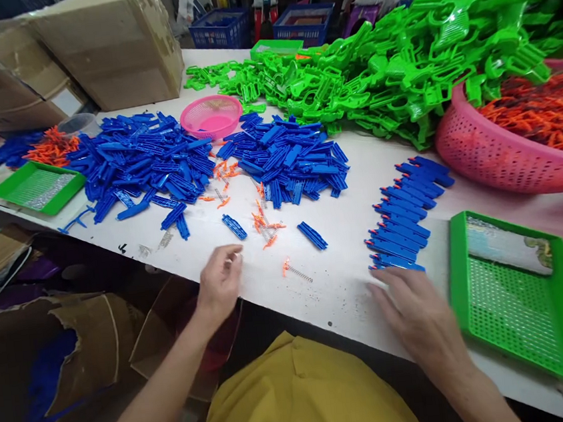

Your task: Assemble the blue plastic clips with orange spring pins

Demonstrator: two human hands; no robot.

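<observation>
My left hand [222, 279] is over the table's front edge, its fingers curled in toward the thumb; whatever they may hold is hidden. Just beyond it lies a small blue plastic piece [234, 227], with another blue piece [312, 235] further right. Between my hands rests an orange plastic part with a metal spring [298, 271]. My right hand [415, 308], slightly blurred, has its fingers extended at the near end of a row of blue pieces with orange tips [398, 225]. Its fingertips are at the nearest blue piece [395, 264]; whether they touch it I cannot tell.
Two heaps of blue pieces [145, 158] [286, 157] spread beyond my hands, with orange spring parts [265, 223] between them. Behind are a pink basket [211, 114] and bright green toy frames [372, 67]. At right stand a green tray [515, 307] and a large pink basket [501, 154].
</observation>
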